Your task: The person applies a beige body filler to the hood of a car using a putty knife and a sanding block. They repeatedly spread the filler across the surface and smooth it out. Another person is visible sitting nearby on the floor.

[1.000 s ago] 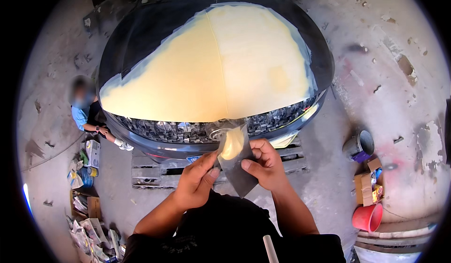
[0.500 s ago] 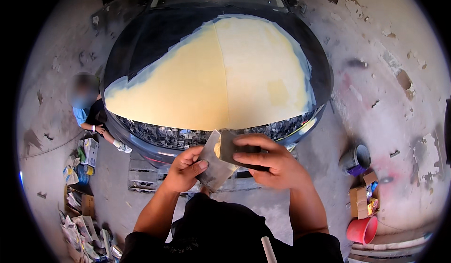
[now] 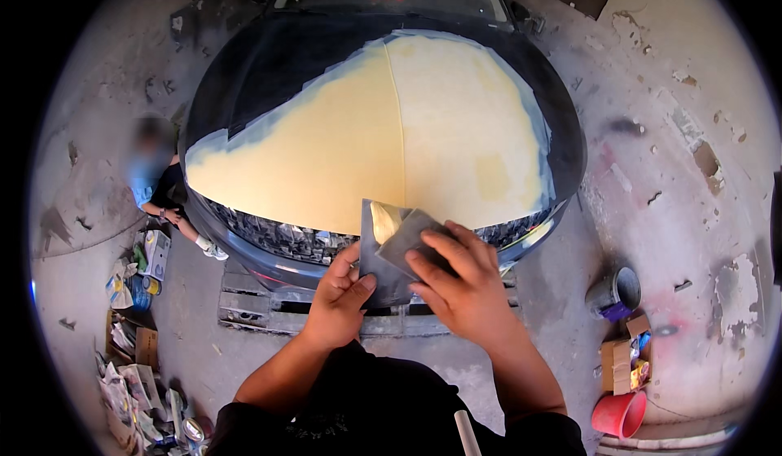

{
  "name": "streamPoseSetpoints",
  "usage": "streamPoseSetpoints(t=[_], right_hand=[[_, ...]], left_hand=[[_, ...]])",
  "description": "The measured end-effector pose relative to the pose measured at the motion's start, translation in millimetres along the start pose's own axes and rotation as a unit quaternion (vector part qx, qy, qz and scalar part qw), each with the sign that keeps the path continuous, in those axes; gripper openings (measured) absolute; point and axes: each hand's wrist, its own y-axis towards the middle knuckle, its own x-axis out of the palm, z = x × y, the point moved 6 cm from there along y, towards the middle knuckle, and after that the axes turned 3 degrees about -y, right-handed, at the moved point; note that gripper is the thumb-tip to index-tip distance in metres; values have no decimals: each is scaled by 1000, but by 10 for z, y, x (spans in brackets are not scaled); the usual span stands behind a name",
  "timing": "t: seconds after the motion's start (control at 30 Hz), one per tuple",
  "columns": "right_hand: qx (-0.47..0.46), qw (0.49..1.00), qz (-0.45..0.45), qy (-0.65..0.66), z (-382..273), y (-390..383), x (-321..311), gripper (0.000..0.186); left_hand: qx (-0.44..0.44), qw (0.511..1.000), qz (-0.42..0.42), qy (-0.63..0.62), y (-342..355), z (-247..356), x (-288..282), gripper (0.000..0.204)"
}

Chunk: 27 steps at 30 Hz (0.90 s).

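My left hand [image 3: 338, 301] is closed on a thin dark grey flat spreader [image 3: 380, 285], held upright over the car's front edge with a dollop of pale yellow putty [image 3: 383, 221] near its top. My right hand [image 3: 460, 293] grips a second grey spreader [image 3: 403, 248], its fingers laid across that blade, which overlaps the first and covers part of the putty. Beyond both hands is the car's hood [image 3: 244, 73], dark with a large cream-yellow coated area [image 3: 318, 154] edged in blue-grey and crossed by a raised line.
A person [image 3: 155, 195] in blue sits by the car's left front. Below the bumper [image 3: 293, 264] lies a slatted pallet [image 3: 252, 317]. Cardboard boxes [image 3: 147, 346], paper and cans lie at the left. A dark bucket [image 3: 615, 289], cartons [image 3: 617, 362] and a red bucket [image 3: 615, 415] stand at the right.
My right hand has turned and come over onto the left spreader with its own blade, partly covering the putty. My left hand has shifted slightly leftward, and the view has tilted a little.
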Motion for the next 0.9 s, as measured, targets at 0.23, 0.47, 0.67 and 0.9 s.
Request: streamPoseSetpoints(t=[0.23,0.47,0.67,0.9], right_hand=[[78,990,-75,89,693,221,293,36],[243,957,-106,118,2186,1567,271,43],[207,931,-289,-80,3380,3151,1008,45],[176,880,-413,-155,4105,4638,2200,47]], left_hand=[[262,884,39,386,164,554,-216,42],[264,954,144,7,434,916,-1214,48],[254,932,260,-1,444,1107,-2059,55],[268,906,328,3,268,1402,-2790,60]])
